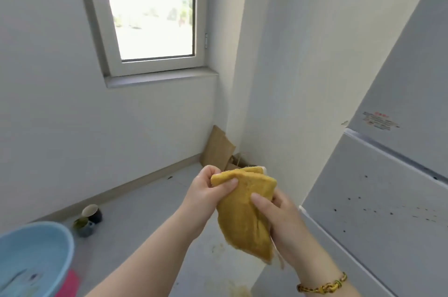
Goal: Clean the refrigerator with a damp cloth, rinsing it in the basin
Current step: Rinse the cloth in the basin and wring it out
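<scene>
A folded yellow cloth (242, 214) hangs in front of me, held by both hands. My left hand (206, 190) pinches its upper left corner between thumb and fingers. My right hand (281, 221) grips its right side, thumb across the front. The white refrigerator (378, 199) stands at the right, its doors closed and its lower door speckled with dark spots. A light blue basin (58, 246) sits at the bottom left with water in it.
Two cups (88, 219) stand on the grey floor by the left wall. Brown paper bags (220, 151) lean in the corner under the window (152, 6). A pink item (70, 284) lies beside the basin. Yellowish stains mark the floor below the cloth.
</scene>
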`<state>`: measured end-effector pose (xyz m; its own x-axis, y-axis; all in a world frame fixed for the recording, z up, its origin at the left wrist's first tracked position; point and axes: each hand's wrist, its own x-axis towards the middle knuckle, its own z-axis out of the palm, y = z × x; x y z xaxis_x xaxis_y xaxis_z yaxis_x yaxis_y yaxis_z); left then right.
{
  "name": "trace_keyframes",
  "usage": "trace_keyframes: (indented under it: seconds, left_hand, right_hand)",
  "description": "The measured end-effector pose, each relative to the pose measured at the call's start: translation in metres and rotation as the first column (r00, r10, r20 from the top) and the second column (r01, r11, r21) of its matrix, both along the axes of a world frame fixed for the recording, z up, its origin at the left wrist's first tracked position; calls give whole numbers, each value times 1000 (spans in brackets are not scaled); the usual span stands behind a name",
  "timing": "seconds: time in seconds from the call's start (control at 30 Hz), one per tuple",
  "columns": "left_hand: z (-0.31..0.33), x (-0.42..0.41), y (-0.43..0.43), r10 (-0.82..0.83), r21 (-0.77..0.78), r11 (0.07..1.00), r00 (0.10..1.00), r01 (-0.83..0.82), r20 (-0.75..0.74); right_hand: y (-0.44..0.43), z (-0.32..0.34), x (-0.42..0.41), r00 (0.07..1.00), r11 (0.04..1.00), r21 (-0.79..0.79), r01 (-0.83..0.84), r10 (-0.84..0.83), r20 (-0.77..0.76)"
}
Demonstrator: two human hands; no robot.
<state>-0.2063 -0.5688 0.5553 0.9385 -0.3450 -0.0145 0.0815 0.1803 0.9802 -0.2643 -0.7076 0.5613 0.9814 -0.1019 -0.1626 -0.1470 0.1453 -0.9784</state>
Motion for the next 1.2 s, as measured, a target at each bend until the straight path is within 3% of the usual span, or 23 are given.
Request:
trace_keyframes:
  seconds: [0.17, 0.33, 0.53, 0.63, 0.73, 0.8, 0.87, 0.97, 1.1, 1.13, 1.2]
  left_hand:
    - [-20, 12, 82, 159, -35, 986, 980, -165, -116]
    - [-45, 37, 195, 247, -27, 966, 947, -257, -205]
    - [-78, 92, 357, 344, -114, 914, 892, -390, -291]
    - [-108, 111, 413, 231, -88, 954, 891, -286, -391]
    - [-148, 110, 452, 129, -16, 987, 850, -160, -511]
    - [-182, 107, 475, 160, -49, 970, 772, -240, -615]
    - [-219, 102, 496, 252, -112, 879, 651, -464, -716]
    - [-270, 94, 521, 407, -121, 631, 459, -767, -789]
    - [-349, 94, 553, 556, -7, 281, 169, -960, -814]
    - [-372, 96, 561, 580, 24, 223, 112, -975, -807]
    - [-413, 102, 575, 640, 83, 233, 88, -969, -763]
  right_hand:
    - [79, -7, 35, 1000, 984, -177, -22, 25, 13]
    - [186, -28, 85, 992, 969, -215, -124, 115, -53]
    - [350, -63, 151, 966, 973, -68, -220, 207, -156]
    - [402, -79, 175, 948, 966, 155, -207, 237, -211]
    - [442, -102, 196, 916, 939, 252, -236, 301, -264]
    - [471, -131, 214, 876, 922, 262, -284, 360, -320]
    - [497, -171, 228, 821, 907, 260, -332, 413, -394]
    - [530, -233, 242, 747, 893, 224, -391, 450, -490]
    - [569, -325, 250, 667, 837, 110, -535, 499, -553]
    - [578, -350, 251, 648, 817, 69, -573, 503, -572]
    - [590, -395, 255, 612, 772, -21, -635, 486, -624]
